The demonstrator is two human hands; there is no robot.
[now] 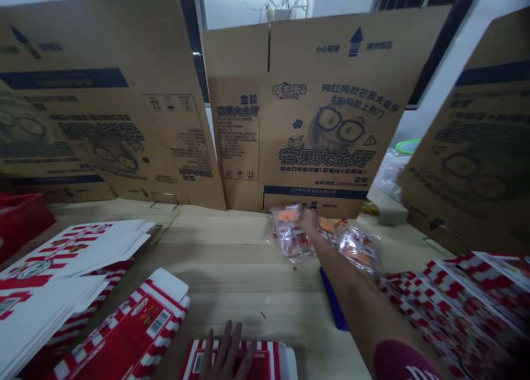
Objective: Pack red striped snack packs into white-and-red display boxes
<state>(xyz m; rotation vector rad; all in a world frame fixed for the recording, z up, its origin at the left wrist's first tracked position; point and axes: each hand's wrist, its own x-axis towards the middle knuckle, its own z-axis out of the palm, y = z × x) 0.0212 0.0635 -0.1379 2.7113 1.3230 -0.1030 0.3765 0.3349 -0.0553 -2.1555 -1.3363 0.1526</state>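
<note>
My left hand [228,353] lies with fingers spread on a red-and-white striped carton [271,360] at the bottom edge. My right arm stretches far forward across the table. At its end, my right hand [309,221] has its fingers curled down among clear plastic packets with orange and red contents. One packet [292,233] lies directly to its left, and another packet [355,250] lies to its right. The fingers look closed on packet film, though the fingertips are partly hidden and blurred.
Flat striped cartons [83,247] are stacked at left, beside another carton [136,325]. More striped cartons [459,302] lie at right. A blue object [332,302] sits partly under my right forearm. Tall cardboard panels [331,115] stand along the table's back. A red container [25,220] is far left.
</note>
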